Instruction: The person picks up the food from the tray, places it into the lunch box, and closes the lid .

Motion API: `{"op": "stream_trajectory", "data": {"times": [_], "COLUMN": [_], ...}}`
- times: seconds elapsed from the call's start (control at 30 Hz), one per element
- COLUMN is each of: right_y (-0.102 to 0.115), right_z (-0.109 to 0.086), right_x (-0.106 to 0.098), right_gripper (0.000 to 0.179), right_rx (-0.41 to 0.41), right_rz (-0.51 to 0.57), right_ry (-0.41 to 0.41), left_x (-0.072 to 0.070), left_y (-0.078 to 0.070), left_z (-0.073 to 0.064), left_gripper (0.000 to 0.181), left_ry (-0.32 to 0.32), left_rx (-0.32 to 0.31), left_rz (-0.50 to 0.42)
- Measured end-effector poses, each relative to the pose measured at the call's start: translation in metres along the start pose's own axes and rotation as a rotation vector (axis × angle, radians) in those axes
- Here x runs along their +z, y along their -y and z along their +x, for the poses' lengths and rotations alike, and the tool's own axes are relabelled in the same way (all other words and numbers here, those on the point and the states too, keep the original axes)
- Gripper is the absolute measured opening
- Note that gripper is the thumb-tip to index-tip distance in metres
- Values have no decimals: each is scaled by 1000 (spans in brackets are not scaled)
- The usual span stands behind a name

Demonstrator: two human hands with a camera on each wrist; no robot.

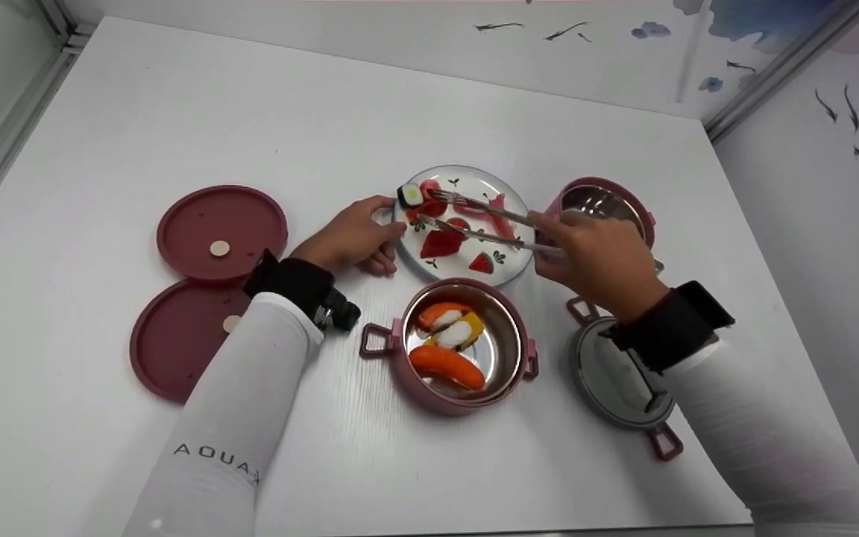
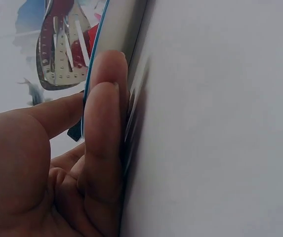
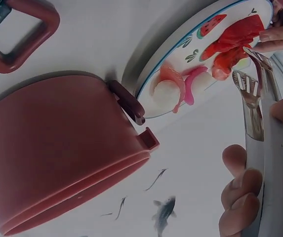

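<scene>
My left hand point(image 1: 355, 233) grips the left rim of a white plate point(image 1: 478, 177) printed with watermelon slices. In the left wrist view its fingers point(image 2: 101, 123) lie along the plate's outer side. My right hand point(image 1: 597, 253) holds metal tongs point(image 1: 493, 206) with fork-like tips, which are spread apart over the plate's left part. One tip is at red food pieces point(image 1: 432, 203) beside a sushi roll point(image 1: 409, 195); whether it touches them I cannot tell. A red piece point(image 1: 441, 243) and pink strips point(image 1: 501, 216) also lie on the plate.
In front of the plate stands a pink pot point(image 1: 441, 403) holding sushi pieces point(image 1: 454, 333) and a sausage point(image 1: 447, 365). Another pink pot point(image 1: 597, 183) is partly behind my right hand. A grey lid point(image 1: 601, 380) lies at right, two dark red discs point(image 1: 224, 216) at left.
</scene>
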State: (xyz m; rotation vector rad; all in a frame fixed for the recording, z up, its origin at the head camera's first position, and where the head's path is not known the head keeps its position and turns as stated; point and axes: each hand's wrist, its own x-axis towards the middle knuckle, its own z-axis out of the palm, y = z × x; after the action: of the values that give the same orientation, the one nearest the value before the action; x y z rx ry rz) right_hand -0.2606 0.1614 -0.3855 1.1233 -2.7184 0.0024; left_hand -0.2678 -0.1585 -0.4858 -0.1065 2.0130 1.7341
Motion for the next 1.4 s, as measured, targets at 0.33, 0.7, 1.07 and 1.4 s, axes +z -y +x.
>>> {"op": "stream_trajectory", "data": {"times": [0.33, 0.7, 1.07, 1.4], "right_y": [5, 5, 0, -1], "right_z": [7, 4, -11, -4], "right_x": [5, 5, 5, 5], "right_gripper": [40, 36, 42, 42], "right_rx": [-54, -54, -35, -25], "right_rz": [-44, -55, -42, -39], "right_ry": [12, -19, -81, -59], "left_x": [1, 3, 3, 1], "left_y": [6, 6, 3, 1], "left_z": [-2, 1, -2, -2], "left_gripper": [60, 56, 59, 60], "left_ry": [7, -18, -11, -18], "left_rx": [-11, -8, -9, -4], "left_rz": [-21, -9, -11, -3]}}
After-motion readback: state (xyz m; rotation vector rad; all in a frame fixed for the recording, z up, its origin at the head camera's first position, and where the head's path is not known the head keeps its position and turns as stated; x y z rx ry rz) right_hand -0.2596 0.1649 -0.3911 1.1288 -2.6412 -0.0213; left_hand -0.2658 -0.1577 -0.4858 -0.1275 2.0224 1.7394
